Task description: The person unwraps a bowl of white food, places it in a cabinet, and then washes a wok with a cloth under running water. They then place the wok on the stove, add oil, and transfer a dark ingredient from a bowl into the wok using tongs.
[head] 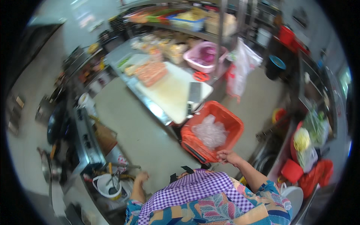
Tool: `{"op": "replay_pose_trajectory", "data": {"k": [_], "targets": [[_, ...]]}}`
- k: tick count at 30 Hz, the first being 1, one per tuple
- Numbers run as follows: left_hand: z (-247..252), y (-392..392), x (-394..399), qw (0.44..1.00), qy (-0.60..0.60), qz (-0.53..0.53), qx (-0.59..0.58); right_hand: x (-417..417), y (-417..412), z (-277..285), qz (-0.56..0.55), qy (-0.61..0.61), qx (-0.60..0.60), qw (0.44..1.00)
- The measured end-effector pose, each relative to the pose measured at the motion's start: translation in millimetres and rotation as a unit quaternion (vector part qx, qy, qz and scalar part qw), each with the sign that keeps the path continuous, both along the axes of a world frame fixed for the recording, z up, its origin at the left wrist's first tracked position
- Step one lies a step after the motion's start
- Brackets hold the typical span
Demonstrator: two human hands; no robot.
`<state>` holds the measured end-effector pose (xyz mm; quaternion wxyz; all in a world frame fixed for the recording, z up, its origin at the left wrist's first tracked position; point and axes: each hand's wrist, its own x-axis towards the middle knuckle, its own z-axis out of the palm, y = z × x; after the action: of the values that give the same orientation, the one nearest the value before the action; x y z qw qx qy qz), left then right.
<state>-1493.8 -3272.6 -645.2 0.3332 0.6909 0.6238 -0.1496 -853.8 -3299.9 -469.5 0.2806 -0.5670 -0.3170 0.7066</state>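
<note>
My right hand (228,157) is at the near right corner of an orange plastic-lined bin (237,126), its fingers curled; whether it grips the rim or a small thing is unclear. Crumpled clear plastic (209,132) lies inside the bin. My left hand (142,176) hangs low over the floor, small and blurred, near a white bucket (97,184) with utensils. Beyond the bin, a white cutting board (168,97) rests on a steel table (132,85). A cleaver (195,91) lies on its right side, and a slab of minced meat (150,73) on its far left part.
A pink basket (191,62) and red-handled scissors (201,76) are behind the board. A white plastic bag (242,71) hangs at the table's right end. The stove (87,137) stands at left. Bagged vegetables (316,126) are on the right-hand counter.
</note>
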Motion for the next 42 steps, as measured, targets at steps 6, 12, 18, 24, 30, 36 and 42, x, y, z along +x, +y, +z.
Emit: {"op": "replay_pose_trajectory", "data": {"k": [6, 12, 18, 24, 30, 36, 42], "targets": [[14, -62, 118, 0.879, -0.178, 0.377, -0.232, 49, -25, 13, -0.137, -0.025, -0.007, 0.990], [21, 2, 162, 0.846, -0.303, 0.380, -0.219, 53, -37, 10, -0.206, -0.035, 0.005, 0.978], [102, 57, 265, 0.877, -0.303, 0.329, -0.176, 66, -1, 39, -0.116, -0.154, 0.106, 0.975], [117, 60, 327, 0.886, -0.299, 0.311, -0.169, 171, 70, 117, -0.070, -0.264, 0.259, 0.927], [158, 92, 465, 0.883, -0.318, 0.295, -0.179, 406, 90, 188, -0.067, -0.403, 0.286, 0.867], [171, 153, 643, 0.917, -0.348, 0.107, -0.161, 569, 80, 261, -0.084, -0.480, 0.275, 0.829], [212, 237, 793, 0.944, -0.310, -0.045, -0.098, 645, 78, 280, 0.006, -0.544, 0.285, 0.789]]}}
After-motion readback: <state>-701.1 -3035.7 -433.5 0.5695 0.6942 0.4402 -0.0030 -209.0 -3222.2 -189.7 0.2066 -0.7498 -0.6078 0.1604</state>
